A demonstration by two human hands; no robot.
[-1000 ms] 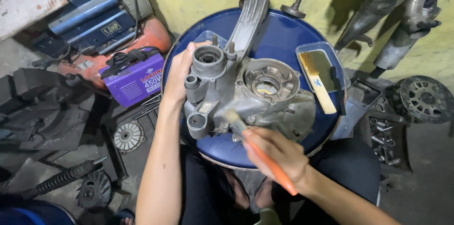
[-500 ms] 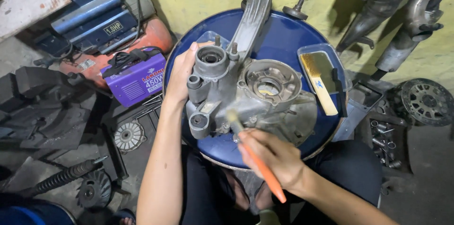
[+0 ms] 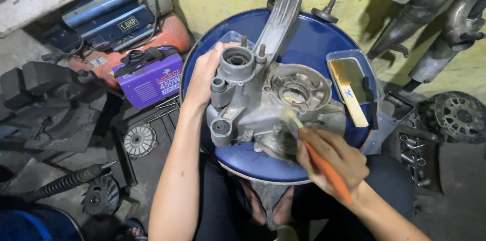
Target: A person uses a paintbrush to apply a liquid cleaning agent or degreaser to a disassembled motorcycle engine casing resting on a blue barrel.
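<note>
A grey metal engine casing [image 3: 263, 96] with a long arm reaching away lies on the round blue drum lid [image 3: 314, 38]. My left hand [image 3: 202, 76] grips the casing's left side by a round port. My right hand [image 3: 334, 157] holds an orange-handled brush [image 3: 316, 152], its bristles pressed on the casing's near right face. A clear tray [image 3: 372, 86] on the lid's right holds a wide wooden-handled brush [image 3: 349, 89].
A purple box-shaped machine [image 3: 152, 79] and a blue-and-orange compressor [image 3: 119, 23] stand at the left. Black parts, a fan wheel [image 3: 101, 195] and a spring [image 3: 66, 183] lie on the floor left. Exhaust pipes [image 3: 445, 23] and a round disc [image 3: 460, 117] are at the right.
My right hand has shifted the brush up and right across the casing's near face. My left hand keeps its hold on the casing.
</note>
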